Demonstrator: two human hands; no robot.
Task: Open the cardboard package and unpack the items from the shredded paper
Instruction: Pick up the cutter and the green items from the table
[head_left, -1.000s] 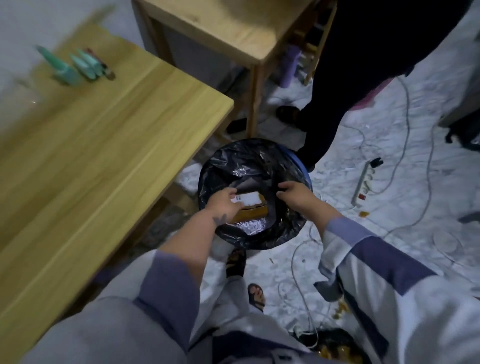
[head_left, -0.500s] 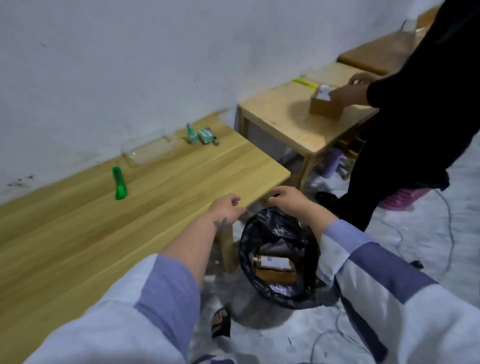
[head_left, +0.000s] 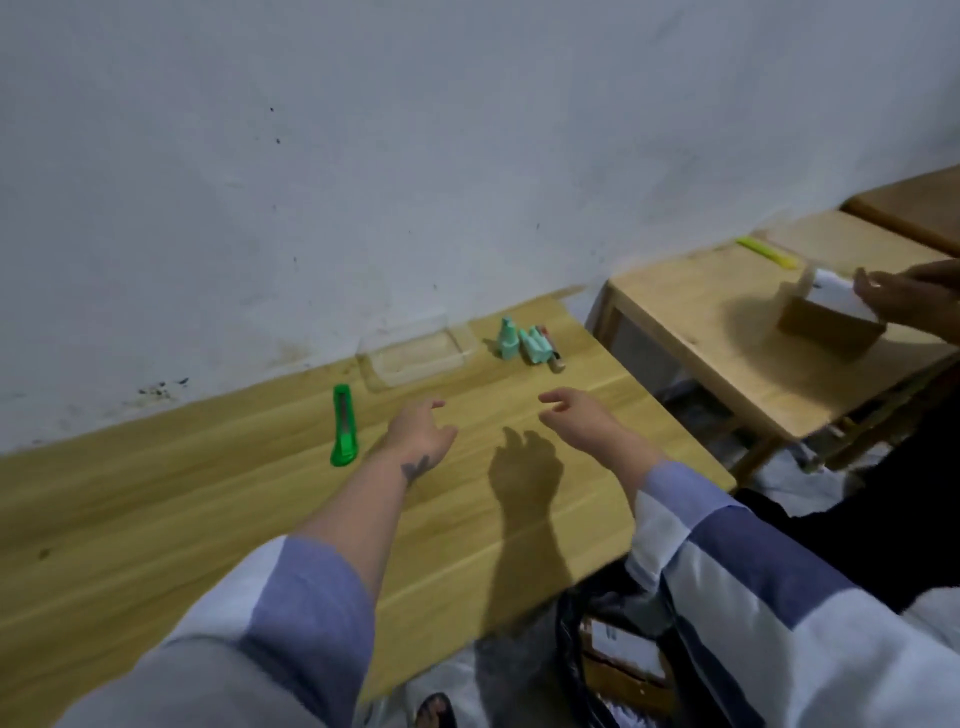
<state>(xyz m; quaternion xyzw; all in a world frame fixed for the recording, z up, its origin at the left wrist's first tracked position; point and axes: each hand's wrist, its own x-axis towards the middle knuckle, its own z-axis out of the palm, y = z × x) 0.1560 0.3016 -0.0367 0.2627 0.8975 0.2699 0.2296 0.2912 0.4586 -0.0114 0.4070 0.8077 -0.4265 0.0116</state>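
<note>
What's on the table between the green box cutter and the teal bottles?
In the head view, a clear plastic tray lies between the green box cutter and the teal bottles, against the wall.

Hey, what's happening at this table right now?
A person holds both hands, left hand and right hand, open and empty above a wooden table. On it lie a green utility knife, a clear plastic tray and small mint-green bottles. A bin with a black bag holds cardboard. At the next table, someone else handles a cardboard box.
</note>
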